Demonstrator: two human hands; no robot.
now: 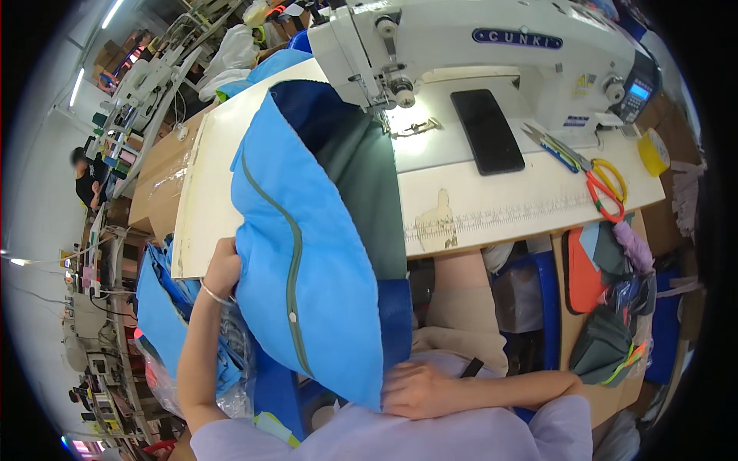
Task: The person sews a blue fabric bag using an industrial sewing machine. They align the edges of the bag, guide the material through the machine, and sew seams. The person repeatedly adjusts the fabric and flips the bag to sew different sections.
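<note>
A large light blue fabric panel (330,269) with a dark green zipper (295,253) down its length hangs over the table edge toward my lap. My left hand (223,267) is closed on its left edge. Down at the lower corner, my right hand (417,389) has its fingers closed round the fabric's edge. Dark green fabric (369,192) and navy fabric (397,311) join it on the right and underneath. The upper end of this work lies beside the needle area of a white sewing machine (461,38); the lit presser foot (387,121) is at its right edge.
On the white sewing table (507,200) lie a black phone (487,132), scissors (596,173) with red and yellow handles, blue-green snips (560,152) and a yellow tape roll (653,152). Blue fabric pieces (165,307) are heaped at lower left. Another person (91,180) sits far left.
</note>
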